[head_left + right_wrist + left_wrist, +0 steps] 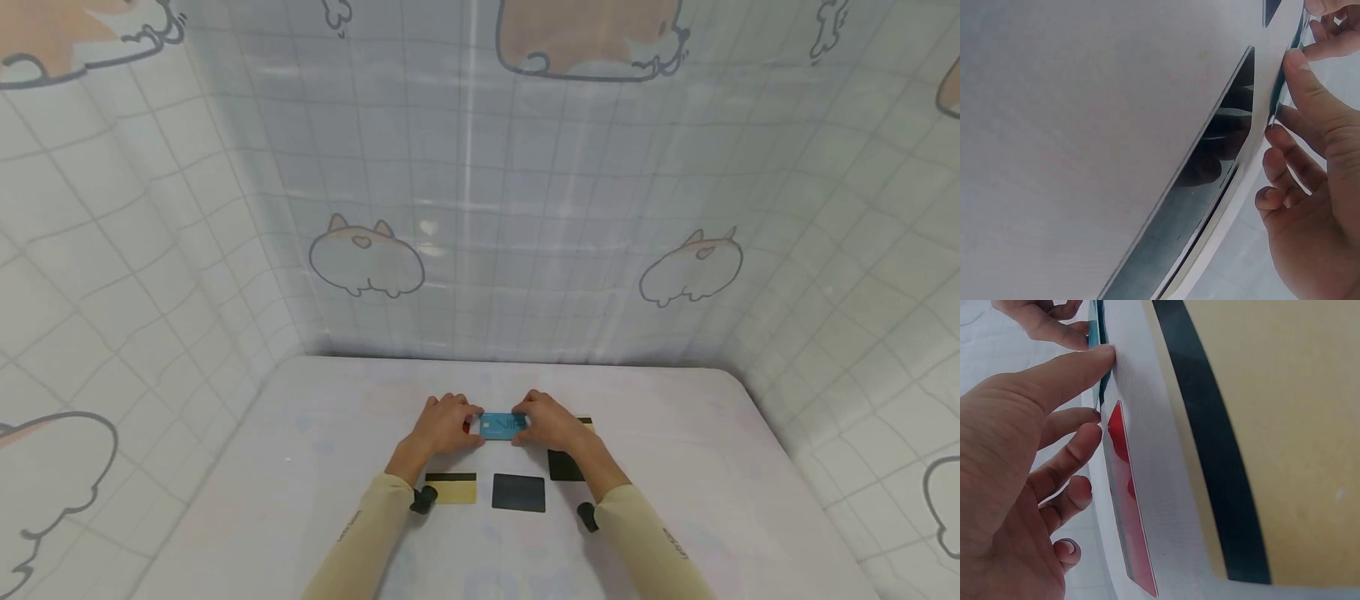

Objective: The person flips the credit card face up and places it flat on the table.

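A blue card (495,427) with "VIP" lettering lies at the middle of the table, pinched at its two short ends. On its left end, my left hand (444,427) holds it between thumb and forefinger, the thumb at the near edge. The right hand (553,427) pinches the other end in the same way. Beneath the left hand lies a red and white card (1127,500), mostly hidden in the head view. A glossy black card (1204,175) lies below the right hand, partly covered by the right forearm in the head view.
Nearer to me lie a gold card (457,493) with a black stripe and a dark card (519,493). Behind the right hand another striped card (587,424) peeks out. The white table (337,392) meets patterned curtains (480,250) at its back and sides.
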`<action>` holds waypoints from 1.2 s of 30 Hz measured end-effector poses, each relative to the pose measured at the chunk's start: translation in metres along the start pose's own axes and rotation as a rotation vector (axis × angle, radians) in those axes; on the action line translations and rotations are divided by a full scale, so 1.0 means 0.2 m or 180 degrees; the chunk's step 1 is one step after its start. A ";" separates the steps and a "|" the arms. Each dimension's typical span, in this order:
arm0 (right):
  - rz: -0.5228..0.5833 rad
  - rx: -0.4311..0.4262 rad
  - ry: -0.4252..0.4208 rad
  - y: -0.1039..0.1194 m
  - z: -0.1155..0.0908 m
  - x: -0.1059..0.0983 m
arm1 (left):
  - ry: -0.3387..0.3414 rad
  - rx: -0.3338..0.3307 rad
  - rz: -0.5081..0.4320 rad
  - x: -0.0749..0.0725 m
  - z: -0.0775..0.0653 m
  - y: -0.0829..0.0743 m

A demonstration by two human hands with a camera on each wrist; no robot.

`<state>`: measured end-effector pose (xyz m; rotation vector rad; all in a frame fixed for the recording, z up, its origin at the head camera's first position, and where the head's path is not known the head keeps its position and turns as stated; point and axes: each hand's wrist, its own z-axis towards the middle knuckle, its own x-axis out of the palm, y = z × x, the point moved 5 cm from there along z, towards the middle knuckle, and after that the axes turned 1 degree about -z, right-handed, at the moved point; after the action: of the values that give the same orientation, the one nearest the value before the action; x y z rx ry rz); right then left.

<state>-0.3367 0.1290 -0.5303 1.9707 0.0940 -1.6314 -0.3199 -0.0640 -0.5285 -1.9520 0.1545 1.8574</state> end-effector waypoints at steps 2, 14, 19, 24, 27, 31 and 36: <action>-0.0017 -0.0009 0.0001 0.01 -0.01 0.00 | 0.0011 0.0002 -0.0014 0.00 -0.01 0.00; 0.0078 0.0022 0.0005 0.02 -0.03 -0.01 | 0.0054 0.0036 -0.0030 0.00 -0.02 -0.01; 0.0089 0.0050 0.0008 0.01 -0.02 0.00 | 0.0051 0.0027 -0.0013 0.00 -0.02 0.00; 0.0102 0.0000 -0.0067 -0.02 -0.02 -0.01 | 0.0044 0.0036 0.0001 0.00 -0.01 0.01; 0.0181 -0.0054 -0.0179 -0.04 -0.03 -0.03 | 0.0025 0.0017 -0.0028 0.00 -0.01 0.01; 0.0365 -0.0044 -0.0328 -0.08 -0.04 -0.08 | -0.0052 -0.0010 -0.0090 -0.01 -0.01 0.02; 0.0528 0.0121 -0.0421 -0.12 -0.07 -0.12 | -0.0234 0.0068 -0.0154 -0.03 -0.02 0.03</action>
<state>-0.3392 0.1627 -0.5155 1.8396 -0.1484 -1.6595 -0.3184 -0.0719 -0.5233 -1.8538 0.1033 1.8855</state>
